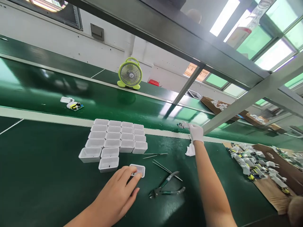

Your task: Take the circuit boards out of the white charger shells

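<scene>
On the dark green surface (pixel 47 183): rows of translucent white, rectangular, open-topped plastic boxes (pixel 112 143) stand packed side by side, left of the middle.
Left hand (pixel 123 186): bare, fingers drawn in close on a single small white open plastic box (pixel 142 171), which sits just to the right of the rows, apart from them; fingertips reach over its rim.
Right hand (pixel 196 133): covered by a white glove, arm stretched forward, holding a small circuit board with white plastic parts (pixel 182 125) above the glossy green strip (pixel 151 112); its finger details are too small to tell.
Between the arms: green-handled metal cutting pliers (pixel 157 191) lie spread open, with thin metal rods (pixel 167 171) just beside them.
Far right: a heap of white-cased circuit boards (pixel 251 160) lies on and in brown cardboard (pixel 266 195).
Strip, left: a lone yellow-and-black circuit board (pixel 75 106).
Behind: a lime-green round fan (pixel 129 75) stands near the wall.
</scene>
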`<state>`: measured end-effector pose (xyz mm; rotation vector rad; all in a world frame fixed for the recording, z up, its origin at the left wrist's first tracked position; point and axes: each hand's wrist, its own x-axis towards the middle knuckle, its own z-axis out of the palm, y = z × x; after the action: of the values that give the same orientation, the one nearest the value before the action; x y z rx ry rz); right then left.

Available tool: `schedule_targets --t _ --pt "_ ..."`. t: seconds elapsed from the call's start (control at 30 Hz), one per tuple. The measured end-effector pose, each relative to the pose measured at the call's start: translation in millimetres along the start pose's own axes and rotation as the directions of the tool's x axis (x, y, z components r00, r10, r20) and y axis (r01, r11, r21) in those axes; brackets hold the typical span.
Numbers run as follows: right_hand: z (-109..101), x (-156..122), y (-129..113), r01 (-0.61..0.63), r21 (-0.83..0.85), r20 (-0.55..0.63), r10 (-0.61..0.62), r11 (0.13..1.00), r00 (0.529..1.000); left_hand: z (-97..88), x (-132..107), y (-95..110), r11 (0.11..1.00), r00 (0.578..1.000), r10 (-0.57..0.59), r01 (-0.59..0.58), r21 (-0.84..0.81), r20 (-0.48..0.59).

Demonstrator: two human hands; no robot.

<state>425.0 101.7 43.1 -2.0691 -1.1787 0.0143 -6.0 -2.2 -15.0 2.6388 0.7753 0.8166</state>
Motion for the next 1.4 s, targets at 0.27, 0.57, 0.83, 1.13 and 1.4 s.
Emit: schedule_targets --t 0.27,0.57,0.83,1.13,1.4 --pt "-1.2 -49.7 -39.2 0.039 0.068 0.295 -0.058 0.997 0.954 5.3 -3.8 -1.3 0.994 0.998 -0.062 0.062 -0.087 0.009" --pt "37.2 -91.7 -63.9 0.091 -0.311 0.360 0.029 0.946 0.932 16.5 -7.2 -7.1 0.975 0.979 -0.200 0.195 -0.105 -0.036" --pt "24.5 -97.9 -84.2 0.063 -0.302 0.409 0.070 0.951 0.910 14.7 -4.2 -6.3 0.945 0.963 -0.268 0.265 -0.191 0.010" --pt "-8.9 -191.9 -93.7 -0.211 0.740 0.497 -0.307 0.639 0.812 -0.7 4.8 0.6 0.817 0.917 -0.394 0.379 -0.434 0.060" --pt "-0.1 -221.3 -76.0 -0.372 0.712 0.599 -0.240 0.596 0.763 7.6 -1.0 -1.0 0.845 0.900 -0.427 0.430 -0.317 0.082"
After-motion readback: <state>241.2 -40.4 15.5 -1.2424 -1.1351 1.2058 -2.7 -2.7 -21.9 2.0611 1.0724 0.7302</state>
